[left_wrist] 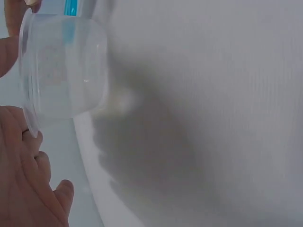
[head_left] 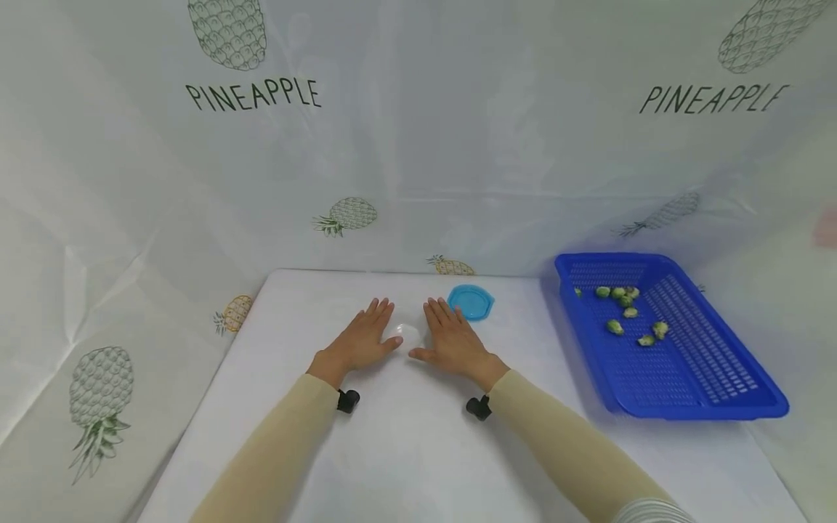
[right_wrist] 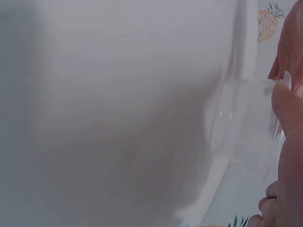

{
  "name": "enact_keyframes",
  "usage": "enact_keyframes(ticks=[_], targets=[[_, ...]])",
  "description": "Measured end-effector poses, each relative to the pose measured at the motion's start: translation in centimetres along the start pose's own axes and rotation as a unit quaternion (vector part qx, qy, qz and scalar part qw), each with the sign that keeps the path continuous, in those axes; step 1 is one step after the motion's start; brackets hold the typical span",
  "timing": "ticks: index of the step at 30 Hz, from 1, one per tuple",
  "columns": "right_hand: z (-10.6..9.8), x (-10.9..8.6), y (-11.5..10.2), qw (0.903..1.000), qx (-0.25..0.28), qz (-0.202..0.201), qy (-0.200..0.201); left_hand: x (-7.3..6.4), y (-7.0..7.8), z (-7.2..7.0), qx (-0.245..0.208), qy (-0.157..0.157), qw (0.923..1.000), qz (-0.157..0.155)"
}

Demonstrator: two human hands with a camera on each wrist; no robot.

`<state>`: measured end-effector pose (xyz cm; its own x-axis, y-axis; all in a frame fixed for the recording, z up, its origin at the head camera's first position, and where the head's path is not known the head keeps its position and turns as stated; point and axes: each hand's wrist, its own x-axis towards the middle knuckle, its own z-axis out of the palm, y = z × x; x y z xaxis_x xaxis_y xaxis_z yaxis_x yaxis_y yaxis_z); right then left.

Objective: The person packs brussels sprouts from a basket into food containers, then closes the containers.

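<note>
Our hands flat on the counter (head_left: 405, 450), fingers straight, gripping nothing | left hand (head_left: 361, 340) and right hand (head_left: 453, 341) flank the clear cup (head_left: 407, 333), fingertips at its sides | blue lid (head_left: 470, 301) just beyond | risk: we judge an uneven squeeze could tip the light cup or slide it away.
</note>
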<state>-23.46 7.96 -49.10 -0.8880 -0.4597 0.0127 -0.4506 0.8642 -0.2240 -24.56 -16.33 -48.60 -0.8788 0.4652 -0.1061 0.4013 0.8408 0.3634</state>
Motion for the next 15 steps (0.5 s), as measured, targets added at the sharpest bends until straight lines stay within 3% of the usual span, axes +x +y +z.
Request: enact_keyframes(ticks=[9,15], targets=[[-0.2,-3.9,3.0,0.9999,-0.002,-0.011,-0.011,1.2,4.1,1.8,0.022,-0.016,0.9981,0.055],[-0.3,-5.8,3.9,0.9999,0.011,-0.012,-0.004,1.6,5.9,2.4,0.037,-0.019,0.9976,0.056]])
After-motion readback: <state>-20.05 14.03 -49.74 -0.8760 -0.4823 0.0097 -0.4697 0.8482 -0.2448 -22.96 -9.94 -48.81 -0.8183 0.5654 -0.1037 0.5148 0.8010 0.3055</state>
